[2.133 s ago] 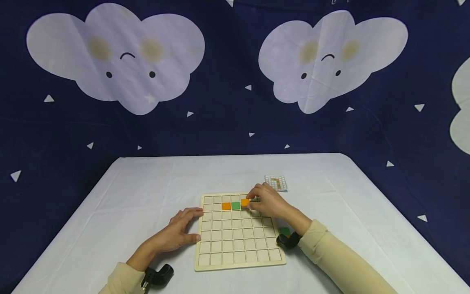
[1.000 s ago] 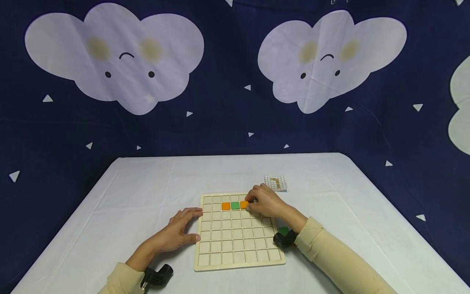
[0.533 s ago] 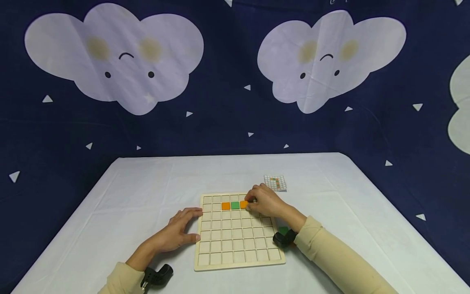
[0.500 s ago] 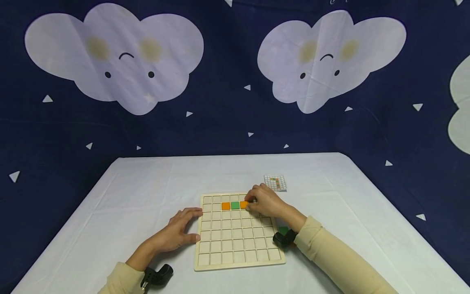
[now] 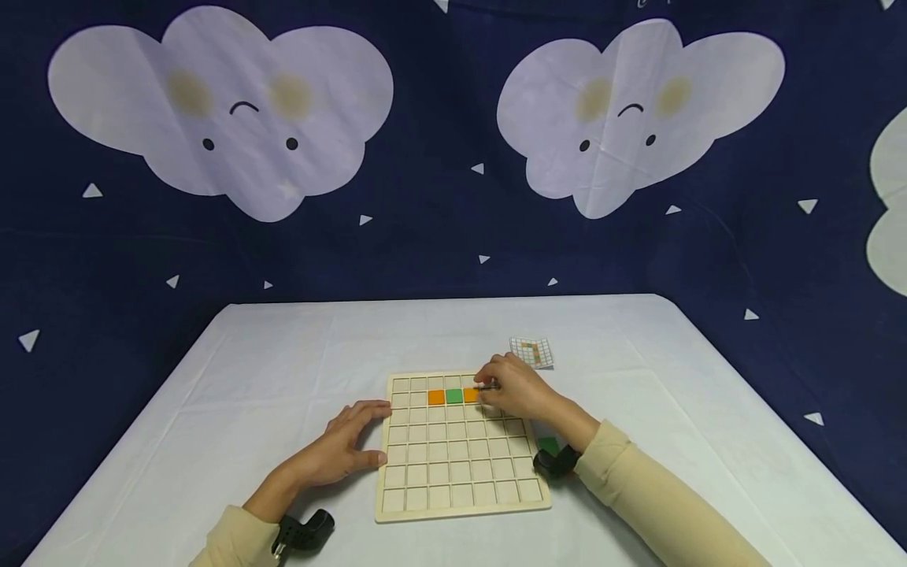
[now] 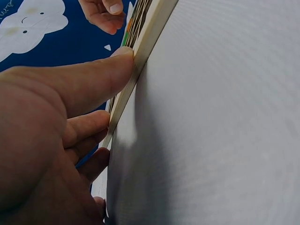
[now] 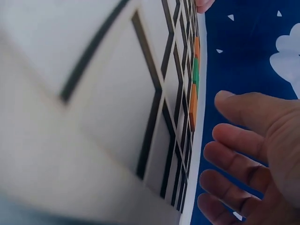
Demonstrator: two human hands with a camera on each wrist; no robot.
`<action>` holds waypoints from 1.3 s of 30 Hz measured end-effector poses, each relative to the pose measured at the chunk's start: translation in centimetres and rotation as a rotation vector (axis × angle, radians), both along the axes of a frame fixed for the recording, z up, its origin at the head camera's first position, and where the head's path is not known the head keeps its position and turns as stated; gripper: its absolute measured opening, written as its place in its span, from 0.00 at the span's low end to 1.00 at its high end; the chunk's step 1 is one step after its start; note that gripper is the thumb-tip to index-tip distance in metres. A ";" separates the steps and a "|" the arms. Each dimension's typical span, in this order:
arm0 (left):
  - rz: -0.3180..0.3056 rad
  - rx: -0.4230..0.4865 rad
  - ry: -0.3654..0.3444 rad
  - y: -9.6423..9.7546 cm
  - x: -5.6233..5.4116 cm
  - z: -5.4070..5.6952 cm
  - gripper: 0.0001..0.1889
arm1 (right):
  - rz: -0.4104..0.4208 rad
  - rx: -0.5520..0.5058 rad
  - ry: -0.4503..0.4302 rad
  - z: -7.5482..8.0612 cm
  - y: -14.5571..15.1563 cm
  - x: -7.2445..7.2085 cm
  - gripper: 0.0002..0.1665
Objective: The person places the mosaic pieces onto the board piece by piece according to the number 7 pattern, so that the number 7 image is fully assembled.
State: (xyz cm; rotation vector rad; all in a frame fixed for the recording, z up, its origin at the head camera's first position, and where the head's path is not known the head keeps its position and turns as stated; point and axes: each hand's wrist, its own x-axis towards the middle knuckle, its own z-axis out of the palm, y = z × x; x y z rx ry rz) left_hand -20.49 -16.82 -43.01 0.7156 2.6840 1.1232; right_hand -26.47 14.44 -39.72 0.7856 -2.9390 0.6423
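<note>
A pale wooden grid board [image 5: 449, 498] lies on the white table. In its second row from the far side sit an orange tile [image 5: 435, 398], a green tile [image 5: 453, 396] and another orange tile [image 5: 471, 395]. My right hand [image 5: 520, 387] hovers close by the last of these, thumb and index apart. The right wrist view shows that orange tile [image 7: 193, 108] in its cell and loosely bent fingers [image 7: 234, 159] with nothing between them. Against the board's left edge rest the thumb and fingertips of my left hand [image 5: 340, 447]; the thumb [image 6: 93, 84] touches the rim.
Behind the board, to the right, lies a small printed card [image 5: 533, 354] with a coloured grid. Beside the board's right edge is a green tile [image 5: 549, 446], partly hidden by the right wrist's black camera [image 5: 556, 463]. A dark blue cloud-print cloth [image 5: 439, 236] hangs behind the table.
The right-hand orange tile, raised in my right fingers at first, has gone down flush into its cell. My right thumb and index have since parted from it. My left hand has stayed put.
</note>
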 end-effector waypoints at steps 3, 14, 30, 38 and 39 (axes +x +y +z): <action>-0.001 0.003 -0.005 0.0 0.0 0.0 0.34 | 0.012 -0.020 0.005 0.2 0.3 0.4 0.17; 0.002 0.001 -0.010 0.0 0.0 -0.1 0.34 | 0.013 -0.055 0.051 0.9 1.0 1.4 0.16; 0.012 -0.005 -0.013 0.1 -0.1 -0.1 0.34 | -0.015 -0.073 0.081 0.9 2.2 2.3 0.15; -0.005 0.003 0.004 -0.1 0.0 0.0 0.33 | -0.068 -0.096 0.066 1.1 3.4 2.8 0.16; -0.004 0.001 0.005 -0.1 0.0 0.0 0.33 | -0.070 -0.096 0.069 1.2 3.6 2.9 0.16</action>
